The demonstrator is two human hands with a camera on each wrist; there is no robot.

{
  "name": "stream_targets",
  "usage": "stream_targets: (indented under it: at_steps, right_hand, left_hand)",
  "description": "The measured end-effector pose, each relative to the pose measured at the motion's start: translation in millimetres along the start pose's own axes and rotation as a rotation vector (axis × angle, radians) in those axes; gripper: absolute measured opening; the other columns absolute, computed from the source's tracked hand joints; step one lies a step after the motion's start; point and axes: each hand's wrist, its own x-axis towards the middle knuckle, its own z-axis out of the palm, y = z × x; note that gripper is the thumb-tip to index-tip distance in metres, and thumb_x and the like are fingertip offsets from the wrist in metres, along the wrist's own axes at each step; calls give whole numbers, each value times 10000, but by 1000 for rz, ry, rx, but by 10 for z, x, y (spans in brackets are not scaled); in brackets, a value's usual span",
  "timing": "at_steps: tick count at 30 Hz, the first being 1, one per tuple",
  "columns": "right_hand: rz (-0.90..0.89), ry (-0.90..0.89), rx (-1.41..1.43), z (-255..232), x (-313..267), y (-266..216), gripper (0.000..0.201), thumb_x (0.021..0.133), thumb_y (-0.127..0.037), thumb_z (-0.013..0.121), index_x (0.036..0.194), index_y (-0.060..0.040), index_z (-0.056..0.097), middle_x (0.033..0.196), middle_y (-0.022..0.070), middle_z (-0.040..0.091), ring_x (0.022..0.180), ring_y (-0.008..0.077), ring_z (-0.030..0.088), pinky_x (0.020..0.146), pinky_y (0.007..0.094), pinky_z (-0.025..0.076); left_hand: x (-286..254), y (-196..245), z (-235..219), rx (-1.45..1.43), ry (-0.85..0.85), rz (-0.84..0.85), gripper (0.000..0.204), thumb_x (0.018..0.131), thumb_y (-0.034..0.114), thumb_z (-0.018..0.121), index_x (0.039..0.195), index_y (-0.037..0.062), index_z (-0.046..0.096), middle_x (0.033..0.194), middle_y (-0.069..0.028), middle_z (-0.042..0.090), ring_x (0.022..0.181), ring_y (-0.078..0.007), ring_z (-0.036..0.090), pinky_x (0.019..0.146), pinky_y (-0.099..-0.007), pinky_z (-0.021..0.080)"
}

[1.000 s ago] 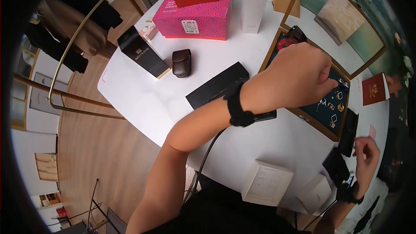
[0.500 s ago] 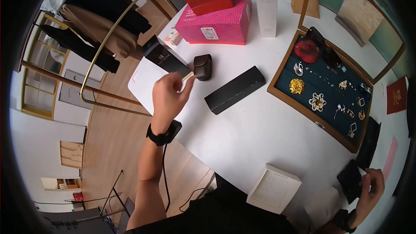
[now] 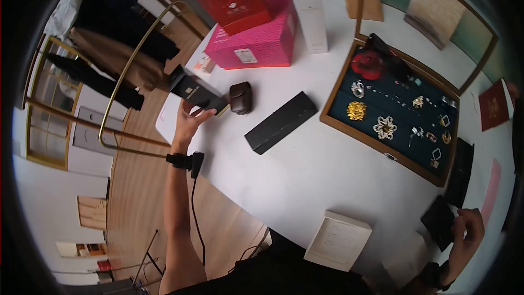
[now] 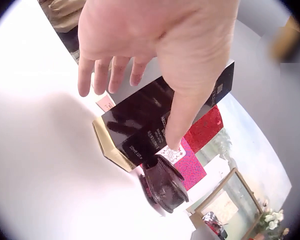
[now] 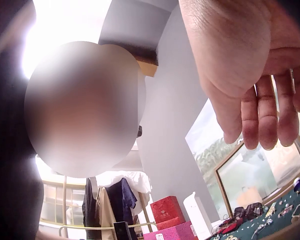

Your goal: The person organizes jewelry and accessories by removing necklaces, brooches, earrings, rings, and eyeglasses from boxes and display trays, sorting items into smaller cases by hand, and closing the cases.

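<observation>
My left hand is at a tall black box with a gold base, at the table's left edge. The left wrist view has the thumb overlapping the box's printed face, while the other fingers stay straight and spread past its opposite side. A dark brown leather case stands right beside the box. Over at the right, my right hand hangs with loosely bent fingers and holds nothing, close to a flat black object. Its palm and relaxed fingers show in the right wrist view.
A long black box lies mid-table. Jewellery and sunglasses fill a wooden display case with its lid raised. Behind are a pink box, a red bag and a white box. A white open box is near my body.
My left hand has swung from above the display case to the left and come to the black box, its fingers spreading. The right hand stays low at the right. The head view has shifted.
</observation>
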Motion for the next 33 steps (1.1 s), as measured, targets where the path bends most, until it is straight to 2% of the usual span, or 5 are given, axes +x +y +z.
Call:
stream_targets:
  at_steps: [6,22,27,30,33]
  right_hand:
    - [-33,-29,-13,-16,2,24,99,861,-58,655,933,8,641,813,52,555,655,119,502,585,246,399]
    - [-3,-56,0,-14,2,45,67,894,-17,630,952,16,638,817,50,565,642,103,496,579,242,391]
    - [-26,-21,18,-7,-22,56,66,888,-8,634,949,18,640,829,51,571,651,105,501,582,232,398]
    - [-43,-27,30,23,-30,52,63,882,-2,637,941,18,645,837,51,575,659,104,507,583,228,403]
    - [-38,-23,31,23,-18,-31,70,864,6,647,932,23,653,830,53,578,658,99,526,584,228,401]
  left_hand:
    - [22,21,103,38,32,-56,428,792,21,826,1150,-26,595,1092,-107,697,990,-191,672,905,-327,542]
    - [-632,102,218,39,9,-3,601,775,69,858,1260,-8,512,1195,-114,639,1078,-209,637,967,-338,500]
    - [-907,144,143,18,607,221,441,798,113,825,1093,23,509,1069,-90,566,914,-187,559,843,-331,464]
    - [-1247,994,456,477,51,446,251,770,45,771,830,-1,532,798,-99,550,804,-190,539,684,-299,433]
    - [-1208,1263,915,603,-193,317,403,756,117,815,1073,-15,605,1006,-145,594,921,-295,590,804,-361,477]
